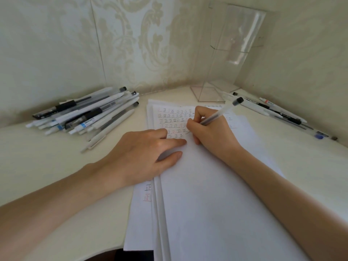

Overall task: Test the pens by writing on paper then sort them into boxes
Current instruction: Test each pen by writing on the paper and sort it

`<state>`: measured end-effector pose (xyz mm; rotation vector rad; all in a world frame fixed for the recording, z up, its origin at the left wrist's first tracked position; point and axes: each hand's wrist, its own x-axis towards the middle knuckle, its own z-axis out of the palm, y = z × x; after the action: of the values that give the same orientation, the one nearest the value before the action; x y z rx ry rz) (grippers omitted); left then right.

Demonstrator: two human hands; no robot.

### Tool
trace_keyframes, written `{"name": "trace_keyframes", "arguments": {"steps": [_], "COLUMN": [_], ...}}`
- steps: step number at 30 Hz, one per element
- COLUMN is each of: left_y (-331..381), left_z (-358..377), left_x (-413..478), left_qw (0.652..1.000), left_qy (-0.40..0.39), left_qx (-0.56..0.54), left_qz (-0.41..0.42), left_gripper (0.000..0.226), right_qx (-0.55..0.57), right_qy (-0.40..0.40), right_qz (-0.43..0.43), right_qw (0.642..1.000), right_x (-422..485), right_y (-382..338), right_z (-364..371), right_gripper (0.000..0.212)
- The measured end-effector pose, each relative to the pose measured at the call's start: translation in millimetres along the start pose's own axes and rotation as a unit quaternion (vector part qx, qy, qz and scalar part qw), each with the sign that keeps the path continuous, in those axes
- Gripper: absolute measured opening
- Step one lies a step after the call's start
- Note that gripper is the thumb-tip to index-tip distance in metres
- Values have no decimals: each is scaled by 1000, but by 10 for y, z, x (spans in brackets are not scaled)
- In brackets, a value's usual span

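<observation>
My right hand (212, 131) grips a clear pen with a black end cap (224, 113), its tip down on the top sheet of a stack of white paper (207, 194) among rows of written characters. My left hand (143, 153) rests flat on the paper's left edge, fingers straight, pressing the sheet down. A pile of several white, clear and black pens (84, 115) lies to the left against the wall. A smaller row of pens (273, 110) lies to the right along the other wall.
A tall clear plastic box (226, 59) stands in the back corner, nothing visible inside it. Patterned walls close the desk (56, 166) at the back and right. The desk's front edge curves near my left forearm.
</observation>
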<state>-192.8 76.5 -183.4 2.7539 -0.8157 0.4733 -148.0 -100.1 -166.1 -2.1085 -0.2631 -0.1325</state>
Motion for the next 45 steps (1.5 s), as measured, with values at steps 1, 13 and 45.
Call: {"name": "trace_keyframes", "arguments": {"steps": [1, 13, 45], "left_y": [0, 13, -146], "left_z": [-2, -8, 141], "left_x": [0, 8, 87], "left_qw": [1000, 1000, 958], "left_qy": [-1, -3, 39], "left_qx": [0, -11, -250], "left_qz": [-1, -3, -137], "left_gripper": [48, 46, 43], "right_qx": [-1, -3, 223], "right_qy": [-1, 9, 47], "right_qz": [1, 7, 3], "right_qw": [1000, 1000, 974], "right_x": [-2, 3, 23], "right_y": [-5, 10, 32], "right_z": [1, 3, -175], "right_gripper": [23, 22, 21]}}
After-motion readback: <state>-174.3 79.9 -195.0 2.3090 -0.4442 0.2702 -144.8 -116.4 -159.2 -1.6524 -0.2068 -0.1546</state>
